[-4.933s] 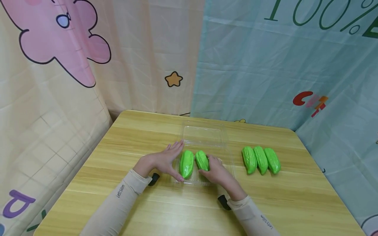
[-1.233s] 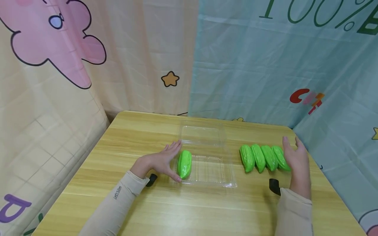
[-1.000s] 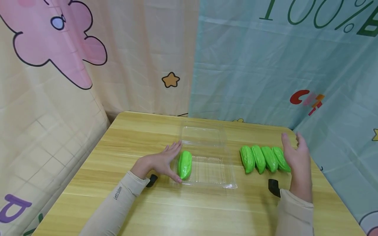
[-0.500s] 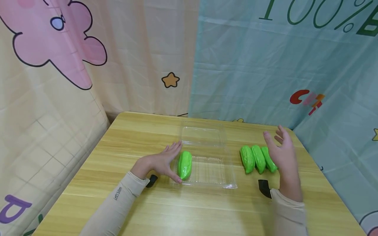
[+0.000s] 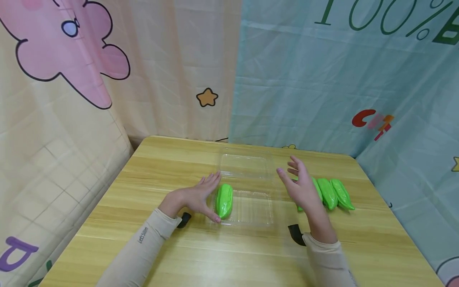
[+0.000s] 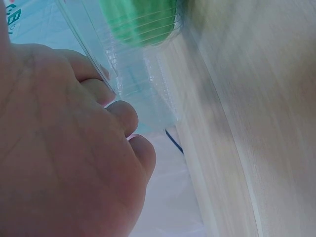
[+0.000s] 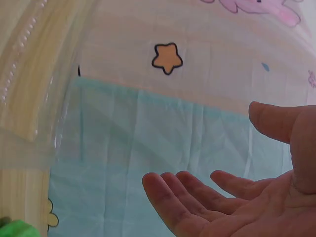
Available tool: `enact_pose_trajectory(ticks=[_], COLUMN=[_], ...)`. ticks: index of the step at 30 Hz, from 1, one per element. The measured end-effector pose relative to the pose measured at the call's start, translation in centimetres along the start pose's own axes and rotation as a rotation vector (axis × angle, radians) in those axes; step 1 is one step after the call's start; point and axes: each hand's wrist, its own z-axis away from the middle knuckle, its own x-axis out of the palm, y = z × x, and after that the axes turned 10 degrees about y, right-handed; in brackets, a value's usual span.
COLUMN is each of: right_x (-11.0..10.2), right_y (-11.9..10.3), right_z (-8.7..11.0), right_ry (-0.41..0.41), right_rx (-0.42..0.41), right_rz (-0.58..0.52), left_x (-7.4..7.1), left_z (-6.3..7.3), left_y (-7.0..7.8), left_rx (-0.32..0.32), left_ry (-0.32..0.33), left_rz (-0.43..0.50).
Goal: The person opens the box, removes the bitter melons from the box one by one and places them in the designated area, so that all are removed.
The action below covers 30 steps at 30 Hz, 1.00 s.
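Observation:
A clear plastic clamshell box [image 5: 252, 207] lies open, its lid [image 5: 245, 165] folded back behind the base. One bright green ribbed toy bitter melon [image 5: 224, 200] rests in the base's left side. My left hand [image 5: 197, 197] is spread along the box's left edge, thumb by the front corner and fingers by the hinge. In the left wrist view the fingertips touch the plastic rim. My right hand [image 5: 303, 189] hovers between the box and a row of several more bitter melons [image 5: 327, 193], partly hiding the leftmost ones. Its palm shows bare in the right wrist view.
The wooden table [image 5: 229, 255] has its far edge close against printed curtains [image 5: 179, 79]. A beige sleeve covers each forearm, with a black wrist camera mount [image 5: 297, 235] beside the right wrist.
Since the oldest frame, a second bitter melon has gone from the box to the row's right end. My right hand has let go there and moved left toward the box. My left hand stays put.

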Motion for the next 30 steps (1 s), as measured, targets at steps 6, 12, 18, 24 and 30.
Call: enact_pose_trajectory(ticks=[6, 12, 18, 24, 30], right_x=[3.8, 7.5, 9.8, 10.9, 11.6], right_y=[-0.5, -0.6, -0.3, 0.0, 0.6], right_z=[0.8, 2.0, 3.2, 3.6, 3.6], right_ry=[-0.098, -0.185, -0.313, -0.417, -0.473], right_rx=[-0.042, -0.064, -0.062, -0.072, -0.072], right_rz=[-0.026, -0.033, -0.05, -0.069, -0.053], left_x=[0.0, 0.1, 0.2, 0.2, 0.3], left_z=[0.0, -0.2, -0.2, -0.1, -0.1], left_y=[0.0, -0.1, 0.1, 0.4, 0.4], left_rx=[0.008, 0.013, 0.011, 0.0, 0.014], left_ry=[-0.002, 0.009, 0.011, -0.004, 0.0], left_rz=[-0.003, 0.001, 0.0, -0.011, -0.017])
